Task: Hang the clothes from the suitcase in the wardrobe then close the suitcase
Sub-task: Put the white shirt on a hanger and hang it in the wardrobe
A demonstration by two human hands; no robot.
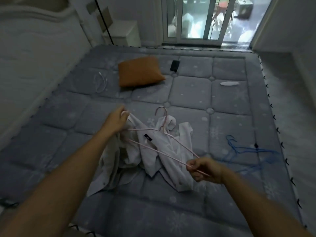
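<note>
The white shirt (153, 151) lies crumpled on the grey quilted mattress (227, 117), directly ahead of the person and between the two hands. A pink hanger (145, 129) rests across the shirt, its long axis slanting from the shirt's far-left side to its near-right side, with the hook pointing away beyond the collar.

The left hand (118, 121) is at the shirt's far-left edge, fingers closed on a fold of fabric. Whether it also holds the hanger's tip there cannot be told, because the cloth covers that end. The right hand (203, 168), just off the shirt's near-right edge, pinches the hanger's other end. The hands are well apart, one at each end of the wire.

The coming move probably depends on the left end, where the fabric has to go over the hanger's shoulder, so the left hand is the better placed.

Blue hangers (248, 151) lie to the right of the shirt, and an orange cushion (140, 71) lies beyond it. The suitcase and the wardrobe are out of view, and motion blur softens the shirt's folds.
</note>
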